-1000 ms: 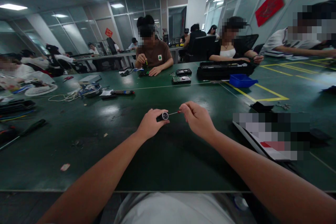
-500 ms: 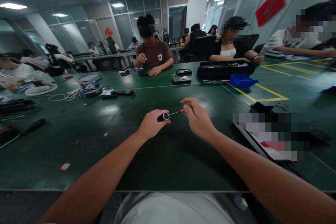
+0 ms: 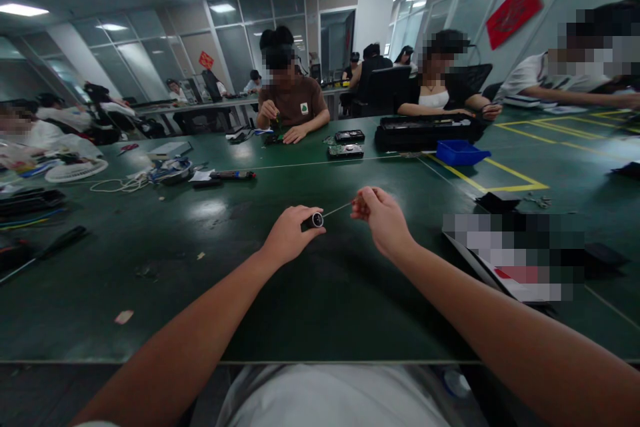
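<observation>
Above the green table [image 3: 320,307], my left hand [image 3: 287,237] is closed around a short black cylinder [image 3: 313,220]. Its round end has a pale rim and faces right; details inside it are too small to make out. My right hand [image 3: 383,217] is closed on the handle of a thin screwdriver [image 3: 337,210]. Fingers hide most of that handle. The slim metal shaft slants down to the left, and its tip meets or lies very close to the cylinder's rimmed end.
A black pen-like tool [image 3: 233,175] and tangled cable [image 3: 125,183] lie left of centre. Farther back are circuit boards [image 3: 346,150] and a blue tray [image 3: 460,153]. A large screwdriver [image 3: 65,243] lies left. A co-worker [image 3: 293,103] sits opposite.
My right hand has turned and its fingers have curled in around the screwdriver handle, moving slightly right. More of the shaft shows now. My left hand holds the cylinder almost still.
</observation>
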### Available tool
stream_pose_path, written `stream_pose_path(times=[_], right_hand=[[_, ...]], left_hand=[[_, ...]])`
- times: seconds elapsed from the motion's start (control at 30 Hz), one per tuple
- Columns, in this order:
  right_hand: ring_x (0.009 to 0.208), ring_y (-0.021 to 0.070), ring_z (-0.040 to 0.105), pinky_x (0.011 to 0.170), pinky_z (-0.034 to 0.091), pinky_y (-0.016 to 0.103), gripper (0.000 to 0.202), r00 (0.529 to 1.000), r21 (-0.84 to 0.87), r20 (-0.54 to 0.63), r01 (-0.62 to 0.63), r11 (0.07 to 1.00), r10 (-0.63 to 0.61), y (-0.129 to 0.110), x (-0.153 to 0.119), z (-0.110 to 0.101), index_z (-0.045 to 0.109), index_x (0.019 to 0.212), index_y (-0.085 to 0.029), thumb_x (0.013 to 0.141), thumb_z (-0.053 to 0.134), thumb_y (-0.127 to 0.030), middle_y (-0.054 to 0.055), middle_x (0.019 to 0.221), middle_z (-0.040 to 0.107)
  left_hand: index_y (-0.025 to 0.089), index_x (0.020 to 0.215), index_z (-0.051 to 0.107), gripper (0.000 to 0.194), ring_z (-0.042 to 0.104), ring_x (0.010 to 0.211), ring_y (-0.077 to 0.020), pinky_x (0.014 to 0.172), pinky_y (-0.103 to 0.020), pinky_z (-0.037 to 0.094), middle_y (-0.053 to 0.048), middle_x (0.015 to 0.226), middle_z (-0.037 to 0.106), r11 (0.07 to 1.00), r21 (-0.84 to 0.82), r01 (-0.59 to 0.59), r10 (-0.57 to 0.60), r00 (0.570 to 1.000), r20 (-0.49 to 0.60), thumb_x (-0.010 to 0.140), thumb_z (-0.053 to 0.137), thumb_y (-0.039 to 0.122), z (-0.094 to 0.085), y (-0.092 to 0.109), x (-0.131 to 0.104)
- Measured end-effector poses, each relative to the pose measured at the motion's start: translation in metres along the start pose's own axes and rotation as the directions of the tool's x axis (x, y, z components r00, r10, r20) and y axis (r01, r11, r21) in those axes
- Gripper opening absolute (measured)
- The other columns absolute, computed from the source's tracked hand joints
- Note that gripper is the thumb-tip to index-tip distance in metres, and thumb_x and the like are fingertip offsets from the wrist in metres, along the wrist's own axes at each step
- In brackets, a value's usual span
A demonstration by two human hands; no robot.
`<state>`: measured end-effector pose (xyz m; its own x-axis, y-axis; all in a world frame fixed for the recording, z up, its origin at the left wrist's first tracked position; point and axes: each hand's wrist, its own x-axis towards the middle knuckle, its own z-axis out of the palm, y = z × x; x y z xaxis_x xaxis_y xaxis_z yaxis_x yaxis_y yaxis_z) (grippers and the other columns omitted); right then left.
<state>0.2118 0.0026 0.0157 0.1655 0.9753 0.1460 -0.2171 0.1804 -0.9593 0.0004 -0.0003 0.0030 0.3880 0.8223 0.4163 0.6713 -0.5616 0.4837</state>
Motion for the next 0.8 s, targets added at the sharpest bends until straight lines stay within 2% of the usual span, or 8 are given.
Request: stream_pose_path(times=[0.13,0.37,0.8], right_hand=[[0.067,0.0149,0.059,0.063,0.050,0.031,0.022,0.986,-0.135,0.030,0.164,0.977,-0.161,-0.003,-0.005,0.000,0.058,0.088,-0.021,0.093,0.052,-0.042,0.001,0.078,0.063],[0.071,0.0170,0.063,0.069,0.050,0.034,0.020,0.920,-0.378,0.230,0.386,0.842,-0.318,-0.013,-0.019,0.001,0.057,0.095,-0.022,0.097,0.047,-0.039,0.002,0.078,0.066],[0.074,0.0197,0.067,0.070,0.048,0.035,0.020,0.893,-0.523,0.249,0.450,0.724,-0.376,-0.011,-0.018,-0.002,0.055,0.096,-0.023,0.099,0.043,-0.038,0.003,0.079,0.069]], left_hand=[[0.021,0.122,0.067,0.041,0.061,0.109,-0.0241,0.099,-0.042,0.045,-0.008,0.116,0.068,1.000,0.003,0.002,-0.002,1.000,0.010,0.083,0.076,0.030,0.001,-0.001,-0.001],[0.023,0.123,0.067,0.042,0.060,0.109,-0.0245,0.099,-0.042,0.046,-0.007,0.116,0.068,1.000,0.017,0.021,-0.022,0.998,0.052,0.083,0.075,0.030,0.001,0.000,-0.001],[0.023,0.124,0.066,0.043,0.060,0.111,-0.0237,0.100,-0.042,0.044,-0.006,0.117,0.067,1.000,0.021,-0.007,0.006,0.999,0.046,0.082,0.076,0.028,0.001,-0.002,0.000]])
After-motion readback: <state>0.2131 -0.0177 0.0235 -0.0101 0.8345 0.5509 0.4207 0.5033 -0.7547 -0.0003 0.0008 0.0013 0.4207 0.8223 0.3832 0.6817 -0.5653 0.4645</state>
